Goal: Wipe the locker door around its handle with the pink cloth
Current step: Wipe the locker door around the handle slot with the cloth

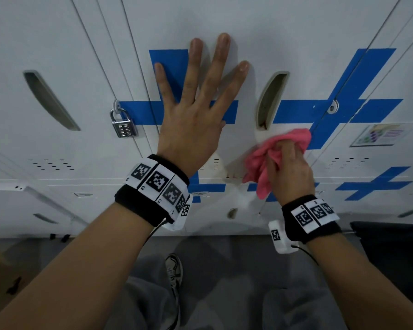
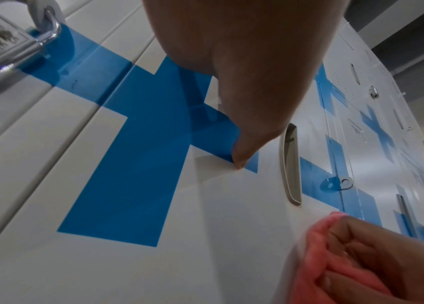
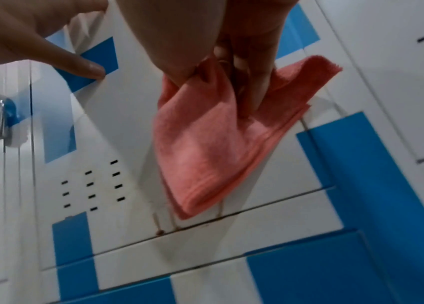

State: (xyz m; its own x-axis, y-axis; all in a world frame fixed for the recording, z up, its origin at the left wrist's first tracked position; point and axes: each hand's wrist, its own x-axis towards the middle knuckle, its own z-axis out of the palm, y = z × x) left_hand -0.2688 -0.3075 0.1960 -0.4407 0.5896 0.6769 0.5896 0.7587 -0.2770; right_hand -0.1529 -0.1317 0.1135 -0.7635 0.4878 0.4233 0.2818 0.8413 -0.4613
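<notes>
Padlock [image 1: 123, 125] hangs off the hasp well out past my left little finger, on the neighbouring door's edge, not part of this job. My left hand [image 1: 191, 110] is flat on the locker door [image 1: 243, 44], fingers [image 1: 221, 51] straight and spread, pointing up, holding nothing, just bracing on the blue tape cross [image 1: 169, 60]. Thumb tip sits on the tape edge in the left wrist view.

Handle [image 1: 271, 98] is the recessed slot just right of my left index finger, long axis running up-down, slightly tilted. Its lower end is right above my right fingers — that's the relation the wipe turns on: slot lies up and a touch left of the cloth.

My right hand [image 1: 289, 167] is nearer the handle, fingers curled tight round the bunched pink cloth [image 1: 260, 160], knuckles toward the door, wrist below. The top of the wad presses on the panel just under the slot's bottom end; a loose folded tail hangs down below my fist, clear in the right wrist view.

Judgement: wiping under way at the lower rim; next stroke likely goes up along either side of the slot. Brown drip stains [image 3: 158, 226] sit lower down by the door's bottom seam.
</notes>
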